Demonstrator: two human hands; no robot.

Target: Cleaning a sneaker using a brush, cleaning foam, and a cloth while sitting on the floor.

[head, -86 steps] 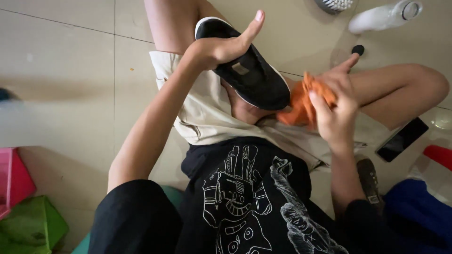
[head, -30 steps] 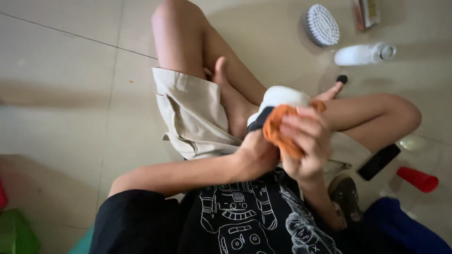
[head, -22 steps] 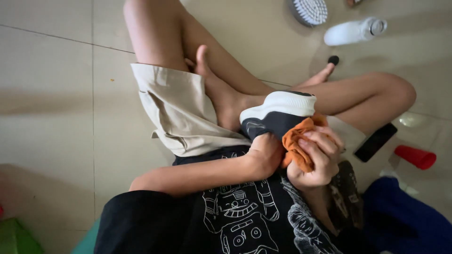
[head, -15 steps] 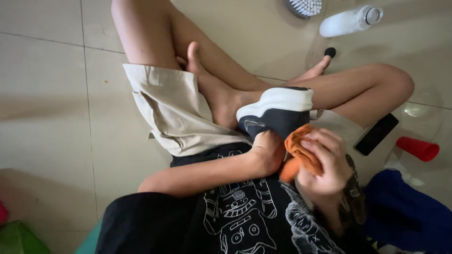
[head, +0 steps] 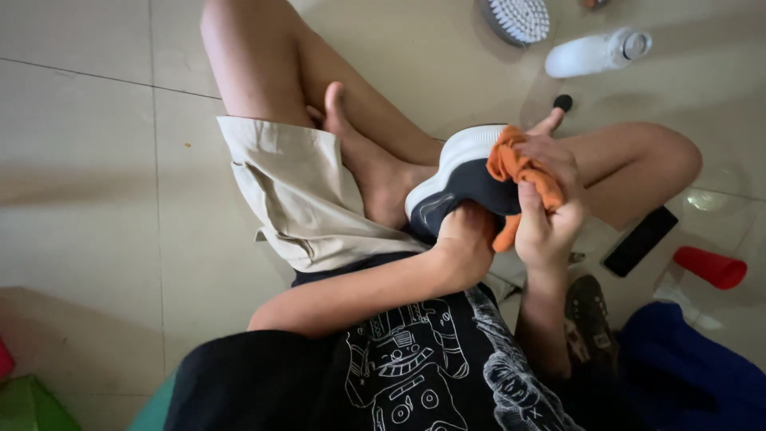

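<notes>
Fingers of right hand [head: 549, 211] clamped on crumpled orange cloth [head: 519, 172], pressed to white sole edge of dark shoe [head: 467, 179]. Left hand [head: 463, 239] grips shoe from below, over lap. On tiled floor [head: 96, 175]: white plastic bottle [head: 594, 54] lying down, round bristle brush [head: 519, 17], red cup [head: 710, 267], flat black rectangular device [head: 640, 241].

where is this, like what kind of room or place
Probably the floor of a home: the person sits cross-legged and barefoot on pale floor tiles, rubbing a shoe with an orange cloth. A scrub brush, a white bottle and a red cup lie loose around them.
</notes>
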